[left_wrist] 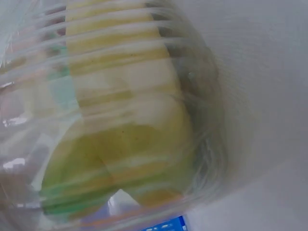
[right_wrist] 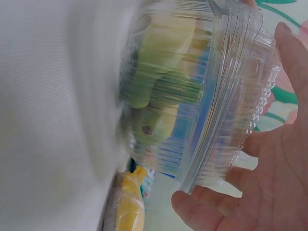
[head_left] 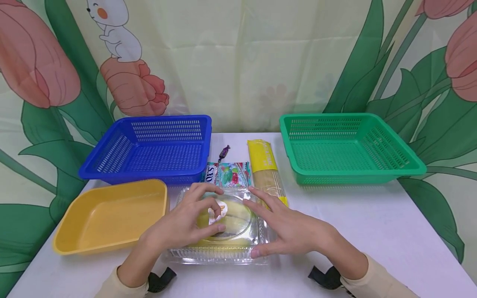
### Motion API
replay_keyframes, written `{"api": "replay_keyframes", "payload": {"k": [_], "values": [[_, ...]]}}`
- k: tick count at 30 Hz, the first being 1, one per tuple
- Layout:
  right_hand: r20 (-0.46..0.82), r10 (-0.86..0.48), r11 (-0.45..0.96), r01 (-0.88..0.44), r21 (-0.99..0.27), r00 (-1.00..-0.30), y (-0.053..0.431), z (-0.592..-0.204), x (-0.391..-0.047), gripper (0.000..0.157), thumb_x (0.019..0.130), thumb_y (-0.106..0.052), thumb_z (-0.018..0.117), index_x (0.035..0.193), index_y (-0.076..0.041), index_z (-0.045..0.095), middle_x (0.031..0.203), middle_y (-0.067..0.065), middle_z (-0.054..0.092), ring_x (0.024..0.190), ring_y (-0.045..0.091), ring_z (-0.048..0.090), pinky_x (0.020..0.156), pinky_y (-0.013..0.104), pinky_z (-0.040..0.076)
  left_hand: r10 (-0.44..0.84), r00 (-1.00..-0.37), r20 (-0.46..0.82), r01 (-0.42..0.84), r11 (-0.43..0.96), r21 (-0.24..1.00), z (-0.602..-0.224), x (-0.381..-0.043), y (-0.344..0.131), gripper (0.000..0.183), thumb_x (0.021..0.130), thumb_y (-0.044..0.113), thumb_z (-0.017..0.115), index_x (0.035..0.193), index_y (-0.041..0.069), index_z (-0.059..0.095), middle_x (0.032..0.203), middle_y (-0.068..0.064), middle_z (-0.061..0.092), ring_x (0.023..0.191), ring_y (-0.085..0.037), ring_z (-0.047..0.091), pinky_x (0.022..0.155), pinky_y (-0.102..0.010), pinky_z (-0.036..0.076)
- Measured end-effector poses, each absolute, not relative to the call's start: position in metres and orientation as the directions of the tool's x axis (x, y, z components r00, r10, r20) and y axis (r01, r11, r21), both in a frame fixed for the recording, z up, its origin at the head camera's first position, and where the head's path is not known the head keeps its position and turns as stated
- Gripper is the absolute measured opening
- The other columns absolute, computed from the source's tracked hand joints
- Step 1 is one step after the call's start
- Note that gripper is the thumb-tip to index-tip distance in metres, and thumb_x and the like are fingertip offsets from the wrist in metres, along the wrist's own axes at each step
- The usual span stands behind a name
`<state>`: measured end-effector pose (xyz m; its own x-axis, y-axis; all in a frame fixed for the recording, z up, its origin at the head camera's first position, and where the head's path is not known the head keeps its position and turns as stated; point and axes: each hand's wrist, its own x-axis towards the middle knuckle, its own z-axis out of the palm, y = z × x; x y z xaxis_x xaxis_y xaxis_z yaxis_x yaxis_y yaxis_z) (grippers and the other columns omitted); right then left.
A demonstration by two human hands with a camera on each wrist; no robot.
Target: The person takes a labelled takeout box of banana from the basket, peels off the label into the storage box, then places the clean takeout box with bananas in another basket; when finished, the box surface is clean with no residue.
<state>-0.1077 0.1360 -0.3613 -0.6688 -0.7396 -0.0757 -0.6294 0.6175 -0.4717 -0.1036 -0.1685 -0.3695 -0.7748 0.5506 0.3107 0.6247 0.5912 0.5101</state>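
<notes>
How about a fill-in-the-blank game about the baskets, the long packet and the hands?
1. In the head view, the left basket is coloured ____.
2. The right basket is coloured ____.
3. The upper part of the long packet is coloured ____.
4. The left hand and right hand are at the clear box, making ____ hands altogether.

Missing words: blue; green; yellow; two.

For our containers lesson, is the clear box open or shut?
The box is shut: the right wrist view shows its lid sitting rim to rim on its base.
</notes>
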Motion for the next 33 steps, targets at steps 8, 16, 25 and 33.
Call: {"api": "replay_keyframes", "payload": {"k": [8, 16, 25, 33], "values": [[-0.128, -0.728, 0.640, -0.601, -0.479, -0.673, 0.1361, -0.3628, -0.1091, 0.103, 0.082, -0.083, 0.059, 0.164, -0.046, 0.008, 0.171, -0.012, -0.009, 0.156, 0.027, 0.017, 0.105, 0.055, 0.051, 0.545, -0.742, 0.391, 0.667, 0.544, 0.509, -0.3706, -0.1033, -0.1695, 0.016, 0.094, 0.027, 0.077, 0.091, 0.034, 0.063, 0.138, 0.010, 0.055, 0.135, -0.017, 0.043, 0.110, -0.055, 0.041], [-0.153, -0.716, 0.659, -0.589, -0.467, -0.681, 0.1366, -0.3648, -0.1107, 0.097, 0.082, -0.085, 0.057, 0.162, -0.050, 0.015, 0.170, -0.018, -0.014, 0.155, 0.028, 0.020, 0.090, 0.049, 0.058, 0.543, -0.689, 0.480, 0.725, 0.494, 0.481, -0.3746, -0.1053, -0.1700, 0.015, 0.094, 0.020, 0.077, 0.091, 0.028, 0.065, 0.132, 0.005, 0.060, 0.129, -0.019, 0.047, 0.106, -0.052, 0.041], [-0.167, -0.708, 0.672, -0.580, -0.461, -0.687, 0.1363, -0.3654, -0.1120, 0.097, 0.081, -0.085, 0.057, 0.161, -0.053, 0.013, 0.170, -0.016, -0.014, 0.155, 0.029, 0.020, 0.087, 0.050, 0.060, 0.531, -0.662, 0.529, 0.749, 0.484, 0.453, -0.3756, -0.1071, -0.1696, 0.017, 0.092, 0.016, 0.078, 0.091, 0.026, 0.065, 0.127, 0.004, 0.061, 0.127, -0.021, 0.047, 0.106, -0.048, 0.040], [-0.160, -0.709, 0.668, -0.581, -0.465, -0.687, 0.1362, -0.3659, -0.1113, 0.096, 0.082, -0.084, 0.057, 0.161, -0.053, 0.013, 0.170, -0.016, -0.013, 0.155, 0.029, 0.020, 0.086, 0.050, 0.059, 0.520, -0.659, 0.543, 0.752, 0.470, 0.462, -0.3761, -0.1073, -0.1690, 0.014, 0.092, 0.015, 0.077, 0.092, 0.025, 0.067, 0.125, 0.002, 0.062, 0.124, -0.021, 0.047, 0.105, -0.046, 0.041]]}}
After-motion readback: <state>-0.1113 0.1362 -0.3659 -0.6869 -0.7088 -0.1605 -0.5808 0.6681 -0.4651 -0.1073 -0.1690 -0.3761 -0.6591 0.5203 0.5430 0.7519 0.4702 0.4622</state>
